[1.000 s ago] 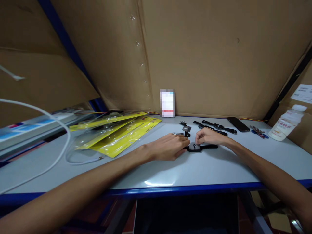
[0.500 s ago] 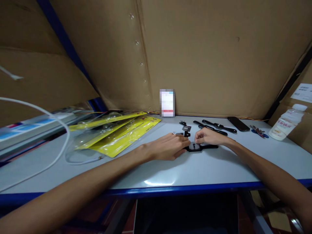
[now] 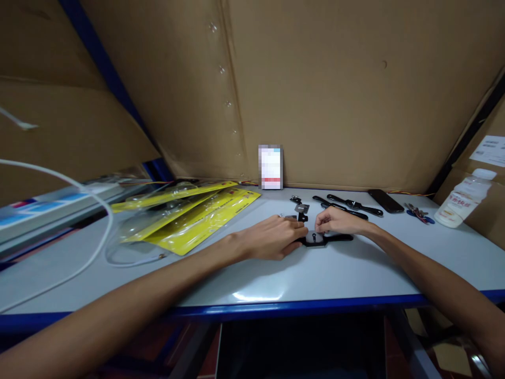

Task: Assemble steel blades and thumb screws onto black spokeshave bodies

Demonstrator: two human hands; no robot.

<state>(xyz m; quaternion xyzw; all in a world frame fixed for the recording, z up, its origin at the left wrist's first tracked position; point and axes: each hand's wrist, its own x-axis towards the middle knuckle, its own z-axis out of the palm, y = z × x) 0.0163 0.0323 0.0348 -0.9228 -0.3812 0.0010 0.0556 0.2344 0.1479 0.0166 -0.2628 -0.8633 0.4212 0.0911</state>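
A black spokeshave (image 3: 338, 238) lies on the table in front of me, its right handle showing and its left part under my left hand. My left hand (image 3: 278, 238) is palm down, fingers closed over that left part. My right hand (image 3: 333, 220) is bent above the middle of the tool, thumb and fingertips pinched together. What they hold, if anything, is too small or hidden to name. A small dark screw (image 3: 314, 236) shows just beside those fingertips. Behind my left hand lie a flat grey blade (image 3: 302, 208) and a small black plate (image 3: 303, 217).
More black spokeshaves (image 3: 355, 205), a dark phone (image 3: 385, 200), keys (image 3: 418, 212) and a white bottle (image 3: 465, 199) are on the right. Yellow blister packs (image 3: 209, 221) and a white cable (image 3: 103, 231) lie left. A lit, blurred screen (image 3: 270, 167) stands against the cardboard wall (image 3: 315, 105).
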